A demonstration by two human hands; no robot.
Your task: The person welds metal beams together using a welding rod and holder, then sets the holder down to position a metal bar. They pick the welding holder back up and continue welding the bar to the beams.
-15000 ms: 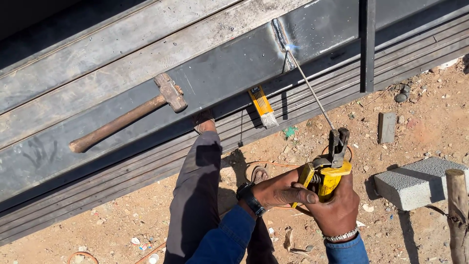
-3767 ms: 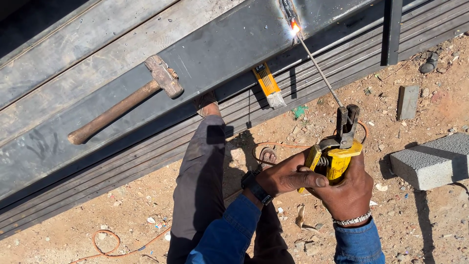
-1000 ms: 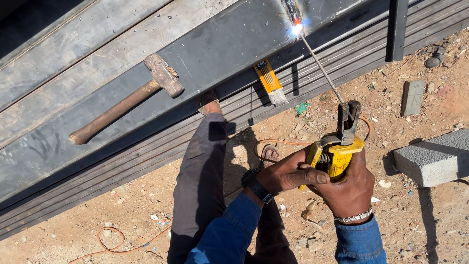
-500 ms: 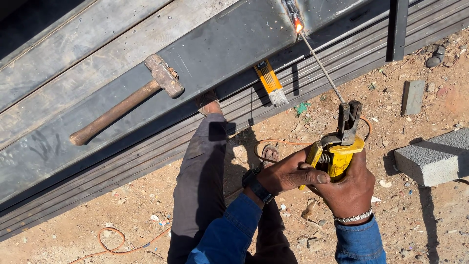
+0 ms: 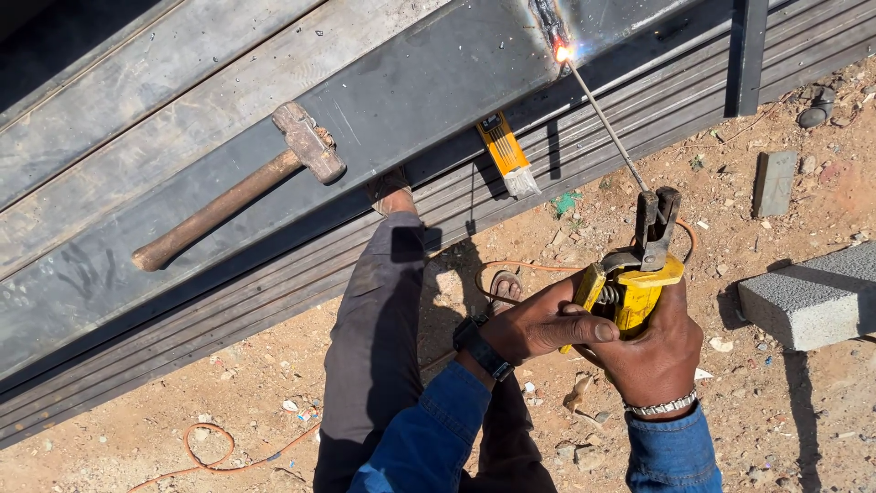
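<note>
My right hand grips the yellow handle of an electrode holder. My left hand wraps the same handle from the left, a finger laid across it. A thin welding rod runs from the holder's dark jaws up to a grey steel beam. A bright orange spark glows at the rod's tip, on a dark weld seam. I wear blue denim sleeves, a black watch on the left wrist and a metal bracelet on the right.
A wooden-handled hammer lies on the beam. A yellow brush-like tool hangs at the beam's edge. A grey concrete block sits right on the dirt. An orange cable trails over the ground. My grey-trousered leg reaches toward the beam.
The rod has grown shorter over the seconds and the spark stays on the seam. It dimmed half a second ago and glows again now. Both hands keep their hold.
</note>
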